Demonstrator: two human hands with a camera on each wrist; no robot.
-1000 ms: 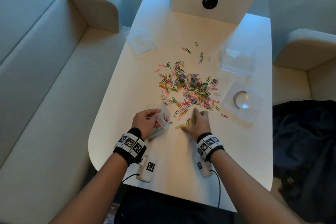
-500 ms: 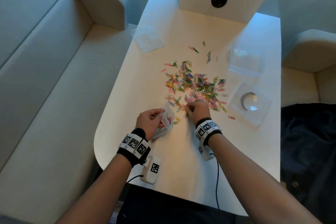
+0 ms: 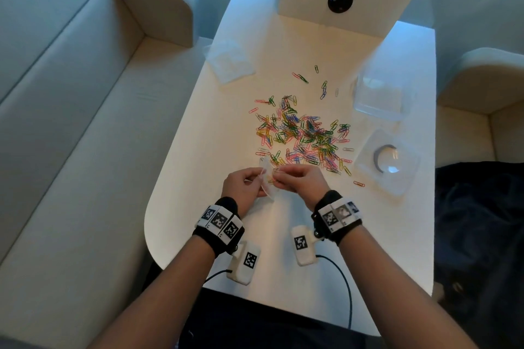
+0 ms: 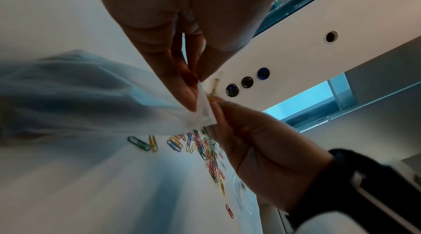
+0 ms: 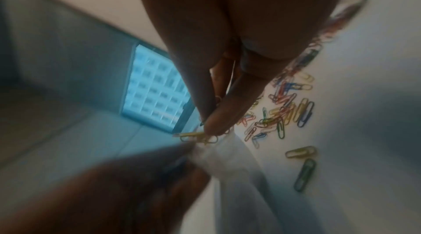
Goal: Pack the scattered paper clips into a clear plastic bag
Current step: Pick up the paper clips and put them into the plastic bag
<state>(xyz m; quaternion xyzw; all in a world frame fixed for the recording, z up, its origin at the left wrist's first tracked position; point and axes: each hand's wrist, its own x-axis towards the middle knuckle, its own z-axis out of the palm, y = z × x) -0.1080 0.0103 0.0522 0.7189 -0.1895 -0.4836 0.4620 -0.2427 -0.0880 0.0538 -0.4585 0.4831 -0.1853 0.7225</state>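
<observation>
At the lower middle of the head view the left hand (image 3: 241,187) pinches the rim of the clear plastic bag (image 3: 268,181), mouth turned rightward; the right hand (image 3: 300,181), touching that mouth, pinches a few yellow clips (image 5: 198,136), their long axes pointing leftward into the opening; so the bag lies just left of the grip. The pile of paper clips (image 3: 303,136) lies just above the hands on the table (image 3: 382,249). A second ago the right hand was down on the table among the clips, apart from the bag; now it is raised against it.

Clear, thin plastic bag (image 3: 268,178); glossy colour-coated paper clips (image 3: 300,136); smooth matt white table (image 3: 198,178)
</observation>
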